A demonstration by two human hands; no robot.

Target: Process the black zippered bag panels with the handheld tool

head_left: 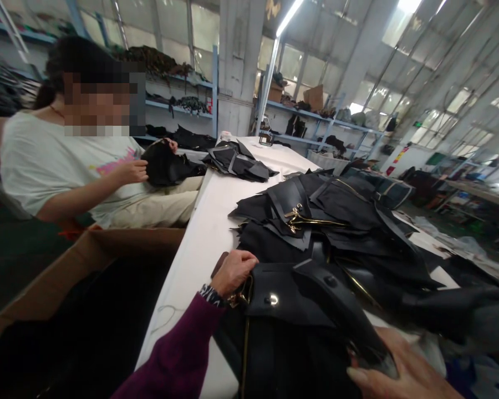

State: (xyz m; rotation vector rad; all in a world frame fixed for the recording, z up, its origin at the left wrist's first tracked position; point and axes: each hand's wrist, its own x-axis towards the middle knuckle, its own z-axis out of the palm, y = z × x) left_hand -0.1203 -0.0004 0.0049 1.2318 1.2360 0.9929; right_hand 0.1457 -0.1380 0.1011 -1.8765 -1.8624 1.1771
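Observation:
In front of me on the white table lies a black bag piece (291, 299) with a smooth flap, a shiny metal fitting and gold zipper edging. The fingertips of my left hand (234, 271) are pinched together on the upper left corner of this piece. A curved black strap (336, 299) crosses its right side. My right hand (407, 368), blurred and partly cut off by the frame, is closed around the strap's lower end, thumb toward me. Just beyond is a heap of black bag pieces (349, 205) with gold zippers and metal pulls.
The white table (216, 205) runs away from me, with a smaller stack of black pieces (237, 160) farther along. At left stands a cardboard box (79, 252) holding dark material. A seated co-worker (66, 160) handles a black piece. Loaded shelves (316, 113) line the wall.

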